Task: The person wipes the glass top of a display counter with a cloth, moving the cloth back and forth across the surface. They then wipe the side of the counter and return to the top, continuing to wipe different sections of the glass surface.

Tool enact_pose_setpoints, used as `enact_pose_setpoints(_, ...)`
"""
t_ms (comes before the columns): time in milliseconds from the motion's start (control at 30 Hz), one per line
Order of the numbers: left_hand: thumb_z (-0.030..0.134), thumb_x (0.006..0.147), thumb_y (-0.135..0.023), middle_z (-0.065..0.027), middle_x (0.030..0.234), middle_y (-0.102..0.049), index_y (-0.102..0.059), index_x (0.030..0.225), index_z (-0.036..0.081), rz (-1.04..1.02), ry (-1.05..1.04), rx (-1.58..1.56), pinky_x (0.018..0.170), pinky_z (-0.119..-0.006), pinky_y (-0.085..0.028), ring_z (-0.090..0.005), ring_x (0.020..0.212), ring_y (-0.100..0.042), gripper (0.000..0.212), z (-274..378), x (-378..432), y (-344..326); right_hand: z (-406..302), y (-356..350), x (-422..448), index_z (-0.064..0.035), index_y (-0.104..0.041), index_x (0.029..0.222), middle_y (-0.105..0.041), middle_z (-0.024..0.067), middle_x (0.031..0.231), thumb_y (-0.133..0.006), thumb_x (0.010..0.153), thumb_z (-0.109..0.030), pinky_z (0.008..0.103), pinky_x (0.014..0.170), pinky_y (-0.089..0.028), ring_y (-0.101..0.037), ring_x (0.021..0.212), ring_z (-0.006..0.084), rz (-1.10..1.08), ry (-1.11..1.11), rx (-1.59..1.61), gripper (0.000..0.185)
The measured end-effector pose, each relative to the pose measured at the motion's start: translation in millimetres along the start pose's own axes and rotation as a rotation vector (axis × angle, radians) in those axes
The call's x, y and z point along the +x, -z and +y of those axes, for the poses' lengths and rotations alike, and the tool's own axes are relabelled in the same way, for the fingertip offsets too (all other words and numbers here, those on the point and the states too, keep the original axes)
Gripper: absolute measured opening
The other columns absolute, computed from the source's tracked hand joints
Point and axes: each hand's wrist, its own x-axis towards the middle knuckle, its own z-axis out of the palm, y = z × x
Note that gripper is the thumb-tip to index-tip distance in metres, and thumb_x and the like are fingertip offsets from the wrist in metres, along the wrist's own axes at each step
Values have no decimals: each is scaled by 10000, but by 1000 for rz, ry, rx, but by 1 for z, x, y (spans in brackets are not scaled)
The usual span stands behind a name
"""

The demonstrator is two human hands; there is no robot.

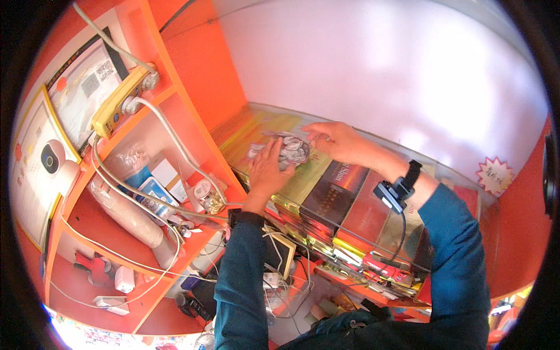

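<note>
A crumpled grey-and-pink cloth (294, 151) lies bunched on the glass top (321, 159) of a display case. My left hand (267, 168) rests on the cloth's left side, its fingers stretched over the folds and its thumb at the near edge. Just right of the cloth, my right hand (334, 140) hovers with bent fingers, thumb and forefinger close together. Whether anything is pinched between them cannot be made out. Beneath the glass lie flat cartons, among them a dark one (332, 197) and a red one (365, 214), both bearing print.
Orange shelving (199, 131) stands on the left with a yellow power strip (120, 103), loose white cables (162, 118), a clear jar (209, 197) and a white camera (52, 157). A pale wall panel (350, 65) rises behind the case. Tangled wires (280, 288) hang below.
</note>
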Motion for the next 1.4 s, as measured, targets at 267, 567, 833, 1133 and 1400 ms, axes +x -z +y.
enact_pose_setpoints(267,522,761,-682,-105,1651,-344,-436,1554,225,-96,-186,36,1194,-539,-281,-387,1476,-380,882,-16,32,6,-90,21,-72,-73,-584,1393,-741,125,1052,-587,993,-78,310,744,-563,-681,790,165,106,153,112,400)
enact_pose_setpoints(567,481,791,-695,-142,1605,-410,-631,1351,116,-156,-265,42,1187,-508,-322,-418,1436,-406,672,-26,49,4,-124,11,-144,-84,-592,1389,-739,101,1013,-603,998,-66,321,719,-586,-730,874,175,151,29,160,391)
enact_pose_setpoints(833,398,776,-732,-219,1449,-549,-615,1332,34,-151,-355,83,1124,-462,-406,-388,1343,-503,675,-20,67,8,-143,-21,-194,-57,-615,1285,-690,128,916,-684,880,-117,461,591,-562,-693,776,322,113,187,-55,416)
enact_pose_setpoints(1133,307,847,-733,-218,1293,-644,-577,1376,66,-288,-199,-190,1016,-456,-486,-384,1206,-619,602,-9,63,19,-135,25,-286,-56,-649,1269,-687,104,948,-721,801,-106,416,592,-549,-684,786,294,61,-122,-390,476)
enact_pose_setpoints(1400,312,902,-673,-199,1302,-648,-584,1355,61,-189,-430,46,1002,-482,-481,-400,1179,-613,526,-15,70,19,-126,28,-344,-53,-712,1164,-683,119,1124,-712,730,-54,434,813,-571,-651,1016,334,230,-251,-837,434)
